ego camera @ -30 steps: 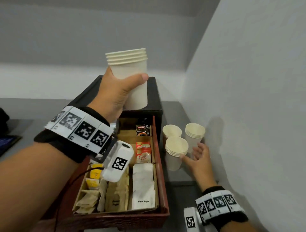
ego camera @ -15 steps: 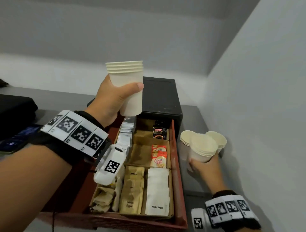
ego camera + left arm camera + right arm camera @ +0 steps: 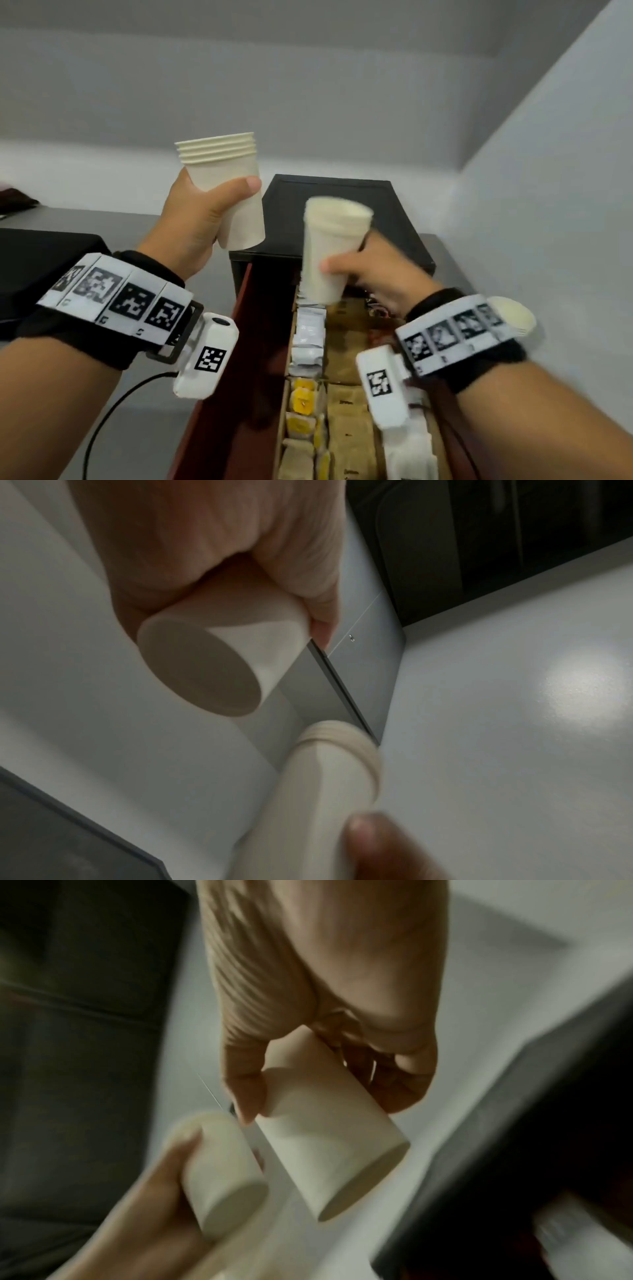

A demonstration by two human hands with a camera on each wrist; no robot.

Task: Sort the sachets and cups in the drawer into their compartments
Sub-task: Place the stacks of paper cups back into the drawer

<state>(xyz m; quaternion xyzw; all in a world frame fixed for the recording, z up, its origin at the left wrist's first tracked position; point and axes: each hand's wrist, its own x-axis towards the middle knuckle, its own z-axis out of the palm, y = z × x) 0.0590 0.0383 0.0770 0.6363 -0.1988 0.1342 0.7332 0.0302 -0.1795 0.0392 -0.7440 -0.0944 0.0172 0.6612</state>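
Observation:
My left hand (image 3: pixel 212 212) grips a stack of cream paper cups (image 3: pixel 222 192) upright, raised above the open drawer (image 3: pixel 239 325). My right hand (image 3: pixel 363 270) grips a second, motion-blurred cup stack (image 3: pixel 329 246) just right of and lower than the first, over the drawer's back end. In the left wrist view the first stack's base (image 3: pixel 205 669) sits above the second stack (image 3: pixel 325 777). The right wrist view shows the right hand's stack (image 3: pixel 329 1137) next to the other one (image 3: pixel 222 1172). Inside the drawer lie white sachets (image 3: pixel 308 335), yellow sachets (image 3: pixel 301 404) and brown sachets (image 3: pixel 349 428).
A black box (image 3: pixel 342 212) houses the drawer on a grey counter in a wall corner. Another cup stack (image 3: pixel 510 317) peeks out behind my right wrist. A dark object (image 3: pixel 41 260) lies on the counter at the left.
My right hand has lifted a cup stack off the counter beside the drawer and carried it up and left, close to the stack held by my left hand.

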